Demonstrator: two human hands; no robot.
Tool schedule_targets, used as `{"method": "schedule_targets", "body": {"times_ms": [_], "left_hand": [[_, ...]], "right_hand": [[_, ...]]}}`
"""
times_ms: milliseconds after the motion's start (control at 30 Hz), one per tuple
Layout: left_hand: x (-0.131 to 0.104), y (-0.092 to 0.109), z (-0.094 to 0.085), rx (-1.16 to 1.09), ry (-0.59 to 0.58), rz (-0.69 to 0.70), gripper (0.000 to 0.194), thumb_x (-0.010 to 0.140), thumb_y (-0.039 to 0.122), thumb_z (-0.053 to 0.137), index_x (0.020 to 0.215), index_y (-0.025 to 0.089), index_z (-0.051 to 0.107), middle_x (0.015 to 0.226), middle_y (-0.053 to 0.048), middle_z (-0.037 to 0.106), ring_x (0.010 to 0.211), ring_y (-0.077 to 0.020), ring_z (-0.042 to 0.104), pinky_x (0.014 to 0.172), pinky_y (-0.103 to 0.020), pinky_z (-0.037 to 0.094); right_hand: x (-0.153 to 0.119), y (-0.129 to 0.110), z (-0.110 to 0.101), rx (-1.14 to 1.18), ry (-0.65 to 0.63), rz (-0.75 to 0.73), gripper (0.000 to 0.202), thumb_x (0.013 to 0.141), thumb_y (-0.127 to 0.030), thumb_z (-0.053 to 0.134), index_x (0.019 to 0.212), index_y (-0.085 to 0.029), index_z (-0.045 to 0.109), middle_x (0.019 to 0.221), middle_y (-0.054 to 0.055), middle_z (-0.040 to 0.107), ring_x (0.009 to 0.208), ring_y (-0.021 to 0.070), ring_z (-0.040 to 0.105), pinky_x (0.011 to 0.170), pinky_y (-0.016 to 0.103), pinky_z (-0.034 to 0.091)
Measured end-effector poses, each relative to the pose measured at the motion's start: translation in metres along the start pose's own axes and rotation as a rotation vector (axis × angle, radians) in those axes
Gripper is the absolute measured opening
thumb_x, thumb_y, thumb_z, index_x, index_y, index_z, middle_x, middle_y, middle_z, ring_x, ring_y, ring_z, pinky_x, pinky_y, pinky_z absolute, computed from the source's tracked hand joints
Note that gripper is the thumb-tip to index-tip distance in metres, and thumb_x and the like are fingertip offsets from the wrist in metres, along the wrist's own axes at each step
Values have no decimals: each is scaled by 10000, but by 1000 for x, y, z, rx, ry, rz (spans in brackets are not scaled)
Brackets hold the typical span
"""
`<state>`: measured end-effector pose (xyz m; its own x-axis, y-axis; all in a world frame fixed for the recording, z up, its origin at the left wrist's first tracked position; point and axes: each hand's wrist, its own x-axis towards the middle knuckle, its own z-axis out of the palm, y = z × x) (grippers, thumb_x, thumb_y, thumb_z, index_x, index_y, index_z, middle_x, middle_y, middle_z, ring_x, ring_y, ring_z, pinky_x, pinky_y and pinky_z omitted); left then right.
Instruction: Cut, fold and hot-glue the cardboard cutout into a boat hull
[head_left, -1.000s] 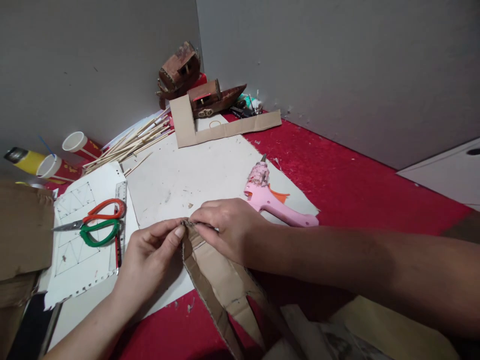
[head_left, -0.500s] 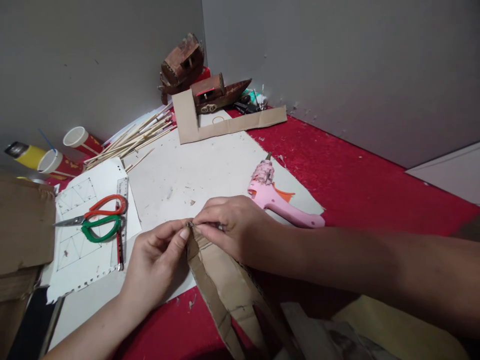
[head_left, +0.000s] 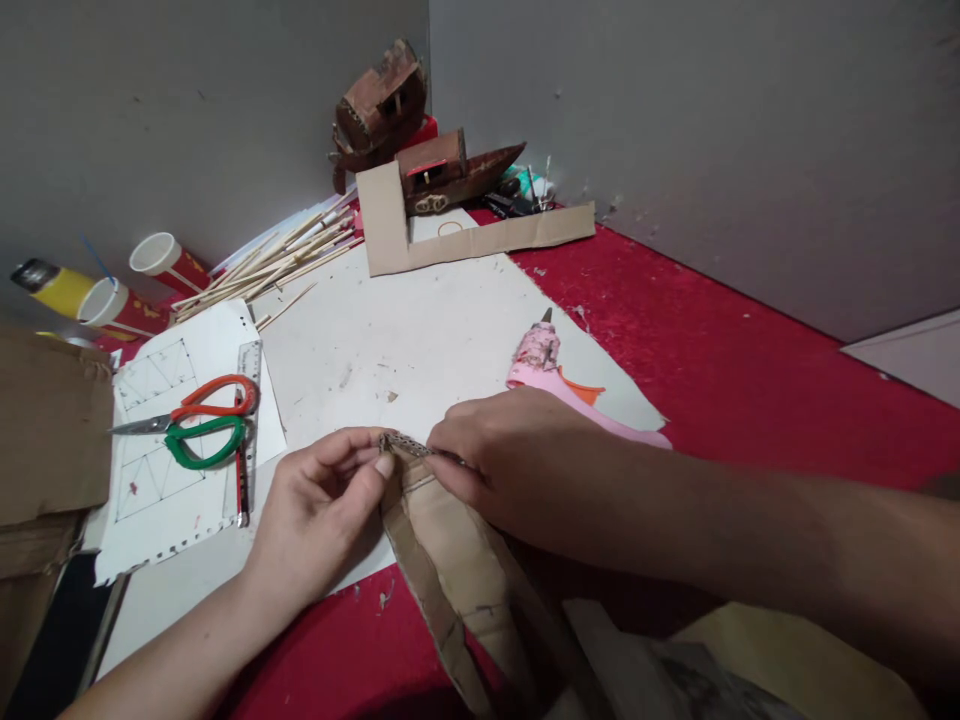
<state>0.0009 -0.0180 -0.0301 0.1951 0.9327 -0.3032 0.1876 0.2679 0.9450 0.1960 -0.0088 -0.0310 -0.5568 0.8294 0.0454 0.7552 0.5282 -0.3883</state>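
Observation:
A folded brown cardboard piece (head_left: pixel 457 550) runs from between my hands down toward the lower edge of the view, its long sides creased upward. My left hand (head_left: pixel 322 500) pinches its far left corner between thumb and fingers. My right hand (head_left: pixel 495 440) grips the far edge farther right, fingers closed on the cardboard. Between the two hands the corrugated end shows. Just beyond my right forearm lies a pink glue gun (head_left: pixel 536 365), nozzle pointing away, its handle partly hidden by the arm.
Scissors (head_left: pixel 210 425), a ruler (head_left: pixel 251 400) and a pencil (head_left: pixel 241 480) lie on drawn paper (head_left: pixel 142 530) at left. Behind are paper cups (head_left: pixel 169 262), wooden sticks (head_left: pixel 277 262), an L-shaped cardboard strip (head_left: pixel 487 240) and brown model boats (head_left: pixel 465 180) by the grey wall.
My right hand has slid right along the cardboard's far edge, away from my left hand, so more of the corrugated end shows. My left hand keeps its pinch. The camera view has shifted slightly.

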Motion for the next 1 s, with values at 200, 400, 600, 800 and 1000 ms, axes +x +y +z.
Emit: {"method": "schedule_targets", "body": {"times_ms": [200, 400, 600, 800, 1000], "left_hand": [[0, -3, 2, -71, -14, 12, 97, 811, 208, 730, 906, 211, 749, 842, -13, 770, 778, -127, 706, 722, -183, 541], [-2, -10, 4, -83, -3, 25, 97, 820, 223, 713, 910, 204, 742, 831, -34, 767, 733, -145, 698, 681, -219, 547], [2, -8, 7, -140, -7, -9, 184, 782, 249, 740, 948, 173, 716, 790, -49, 756, 718, -163, 693, 690, -257, 546], [3, -5, 6, -213, -21, -46, 272, 760, 243, 767, 1004, 173, 669, 764, -35, 747, 682, -135, 676, 655, -225, 522], [2, -5, 3, -170, -57, -29, 155, 828, 287, 706, 932, 173, 718, 813, -48, 755, 731, -135, 675, 701, -224, 519]], "right_hand": [[4, -6, -1, 23, -48, 34, 216, 814, -110, 590, 612, -181, 626, 587, 15, 637, 514, 130, 508, 497, 277, 278], [0, -8, 3, 74, -35, 35, 241, 782, -79, 602, 565, -185, 583, 588, 14, 624, 513, 130, 487, 495, 271, 290], [0, -3, 5, 168, 90, -17, 207, 873, -152, 542, 701, -173, 654, 651, 11, 637, 565, 129, 521, 553, 262, 329], [-2, 3, 9, 269, 115, -19, 197, 900, -188, 528, 798, -174, 696, 759, 27, 654, 657, 137, 571, 620, 250, 373], [-2, 2, 5, 322, 92, -3, 191, 897, -173, 530, 835, -172, 711, 760, 27, 660, 668, 136, 584, 614, 237, 389]]}}
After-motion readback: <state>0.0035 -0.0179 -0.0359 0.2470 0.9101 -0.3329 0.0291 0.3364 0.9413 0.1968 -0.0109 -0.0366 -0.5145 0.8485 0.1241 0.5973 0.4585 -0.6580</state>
